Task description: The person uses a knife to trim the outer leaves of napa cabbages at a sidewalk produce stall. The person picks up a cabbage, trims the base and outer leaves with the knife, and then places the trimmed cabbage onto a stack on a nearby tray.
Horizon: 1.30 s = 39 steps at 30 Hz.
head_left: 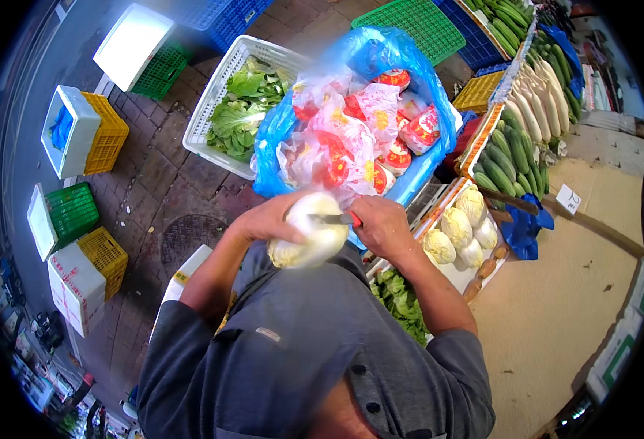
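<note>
My left hand (272,218) is wrapped round a pale napa cabbage (322,245) in front of my body. My right hand (382,224) grips a knife (353,219) by its red handle. The short blade points left and lies against the cabbage's white base end; I cannot tell how deep it sits. Just beyond my hands stands a large blue plastic bag (269,157), wide at the mouth. Inside it are several rounded bundles (418,130) in white, red and pink printed wrapping. To its left, a white plastic basket (199,124) holds loose green leaves (238,117).
At right, napa cabbages (456,227), cucumbers (508,157) and white radishes (540,102) lie on display beside a tan board (548,293). Green leafy vegetables (401,301) are by my right forearm. Crates, one yellow (106,132), and foam boxes (73,289) line the left pavement.
</note>
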Available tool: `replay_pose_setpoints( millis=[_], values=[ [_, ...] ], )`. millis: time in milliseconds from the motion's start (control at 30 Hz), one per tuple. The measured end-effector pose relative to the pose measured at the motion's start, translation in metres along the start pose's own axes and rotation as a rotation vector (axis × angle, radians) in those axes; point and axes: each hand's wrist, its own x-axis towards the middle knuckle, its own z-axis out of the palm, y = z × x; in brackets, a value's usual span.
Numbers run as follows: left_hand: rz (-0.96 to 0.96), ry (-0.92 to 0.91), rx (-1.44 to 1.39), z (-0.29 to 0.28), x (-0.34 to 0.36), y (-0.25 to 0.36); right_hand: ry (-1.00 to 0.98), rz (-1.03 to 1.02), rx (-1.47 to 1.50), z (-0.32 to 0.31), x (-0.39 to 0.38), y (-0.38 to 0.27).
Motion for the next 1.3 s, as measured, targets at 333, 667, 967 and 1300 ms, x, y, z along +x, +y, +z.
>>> replay_pose_setpoints(
  millis=[333, 667, 967, 1300],
  values=[
    [-0.054, 0.033, 0.033, 0.004, -0.002, 0.007, -0.001, 0.116, -0.02, 0.009, -0.005, 0.007],
    [-0.002, 0.025, -0.006, 0.01, -0.002, 0.018, -0.039, 0.249, -0.05, 0.015, -0.002, 0.015],
    [0.001, 0.047, -0.188, -0.01, -0.002, -0.005, -0.035, 0.536, 0.989, 0.029, 0.0, 0.021],
    [-0.023, -0.077, -0.46, -0.038, 0.0, -0.039, -0.271, 0.488, 1.13, 0.04, 0.043, 0.013]
  ],
)
